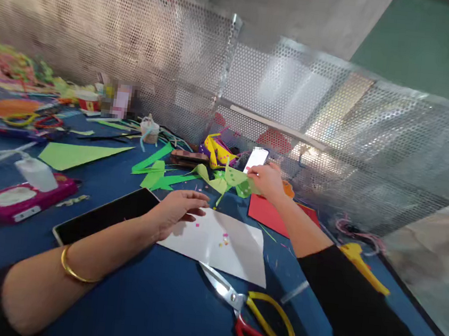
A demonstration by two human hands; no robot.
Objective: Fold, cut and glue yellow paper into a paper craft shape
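Your work surface is a blue table (pixel 161 311), fenced along its far and right edges by a perforated metal screen (pixel 179 61); behind it rise a grey wall and a green one. Paper scraps lie thick along the far left of the table.

One white sheet (pixel 224 245) lies flat before you, sprinkled with tiny coloured bits. Your left hand (pixel 177 211) rests palm-down on its near-left corner, fingers loosely spread and gripping nothing; a gold bangle (pixel 73 269) circles that wrist. Just left of the hand lies one dark tablet (pixel 105 217), screen up.

Your right hand (pixel 267 180) reaches farther out, its fingertips pinched together on the green paper (pixel 229 179). This piece is light green, creased and crumpled, dotted with small marks, and held just above the table beyond the white sheet, its left end trailing toward the green strips (pixel 155 174) heaped flat there. A white card (pixel 256 158) stands just behind the hand, and one red sheet (pixel 271 213) lies under your right forearm.

One green triangle (pixel 77 155) lies well apart to the left. One pink wipes pack (pixel 24 198) sits at the left edge. One pair of scissors (pixel 253 310), one handle yellow and one red, lies shut below the white sheet. One yellow cutter (pixel 362 265) lies by your right sleeve.
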